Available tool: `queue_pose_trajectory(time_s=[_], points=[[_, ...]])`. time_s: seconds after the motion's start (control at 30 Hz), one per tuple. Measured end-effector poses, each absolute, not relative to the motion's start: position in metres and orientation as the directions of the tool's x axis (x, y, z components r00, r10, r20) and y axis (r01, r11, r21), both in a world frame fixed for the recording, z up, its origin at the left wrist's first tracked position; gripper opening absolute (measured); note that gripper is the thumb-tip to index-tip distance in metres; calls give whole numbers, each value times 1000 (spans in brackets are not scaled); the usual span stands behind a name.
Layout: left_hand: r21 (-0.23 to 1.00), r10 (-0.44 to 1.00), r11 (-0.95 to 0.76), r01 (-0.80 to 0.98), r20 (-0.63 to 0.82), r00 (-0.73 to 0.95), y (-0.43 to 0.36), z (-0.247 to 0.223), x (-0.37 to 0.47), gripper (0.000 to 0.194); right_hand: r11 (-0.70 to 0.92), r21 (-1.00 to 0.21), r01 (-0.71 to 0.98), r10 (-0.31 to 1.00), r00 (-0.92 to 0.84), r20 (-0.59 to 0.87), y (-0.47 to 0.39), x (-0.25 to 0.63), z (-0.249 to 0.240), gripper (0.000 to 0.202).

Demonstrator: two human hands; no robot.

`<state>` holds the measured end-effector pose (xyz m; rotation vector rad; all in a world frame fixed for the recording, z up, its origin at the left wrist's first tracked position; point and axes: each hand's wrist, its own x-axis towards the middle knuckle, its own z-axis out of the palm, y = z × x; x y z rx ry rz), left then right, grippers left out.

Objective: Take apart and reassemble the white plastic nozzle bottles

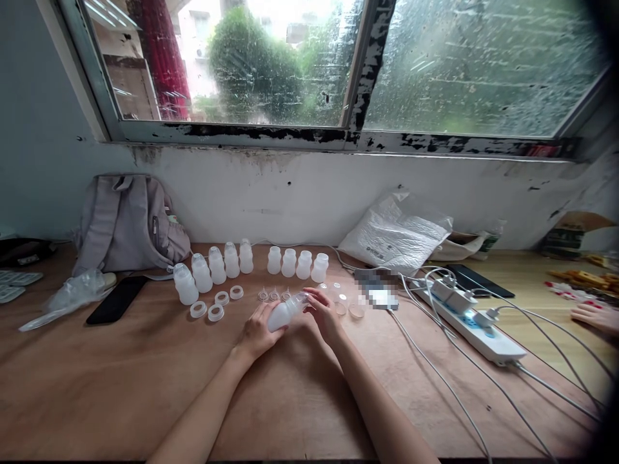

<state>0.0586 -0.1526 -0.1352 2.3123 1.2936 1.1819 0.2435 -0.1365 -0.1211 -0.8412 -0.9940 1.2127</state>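
Note:
A frosted white bottle (284, 314) lies tilted in my left hand (257, 330), its top pointing right. The fingers of my right hand (323, 312) are closed round the clear cap (300, 298) at that top. Behind and to the left, several capped bottles (217, 265) stand in a slanting row. Several open bottles without caps (289, 263) stand behind my hands. White rings (215, 312) lie on the table left of my left hand. Small clear nipples (274, 295) sit just behind the held bottle, and clear domed caps (356, 311) are right of my right hand.
A grey backpack (130, 222), plastic bag (80, 293) and black phone (117, 300) are on the left. A silvery bag (396, 232) rests by the wall. The power strip (483, 335) and white cables cross the right side. Another person's hand (594, 316) is at far right.

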Motion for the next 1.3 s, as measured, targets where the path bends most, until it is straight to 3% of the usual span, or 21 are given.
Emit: queue_pose_trajectory(time_s=[0.43, 0.6, 0.73, 0.87, 1.3], points=[[474, 756, -622, 624, 570, 321, -148, -139, 47, 49, 149, -919, -364, 989, 50, 140, -145, 228, -120, 20], [446, 691, -717, 536, 560, 457, -148, -128, 41, 49, -104, -885, -454, 990, -129, -50, -147, 226, -115, 33], [442, 668, -742, 504, 546, 505, -149, -122, 37, 53, -308, -854, -419, 929, -324, -177, -149, 225, -112, 40], [393, 658, -751, 531, 515, 549, -148, -124, 34, 53, -412, -833, -369, 887, -374, -273, -149, 226, -114, 41], [396, 661, -750, 530, 485, 573, -151, -132, 37, 54, -344, -875, -341, 929, -260, -263, -148, 218, -128, 35]])
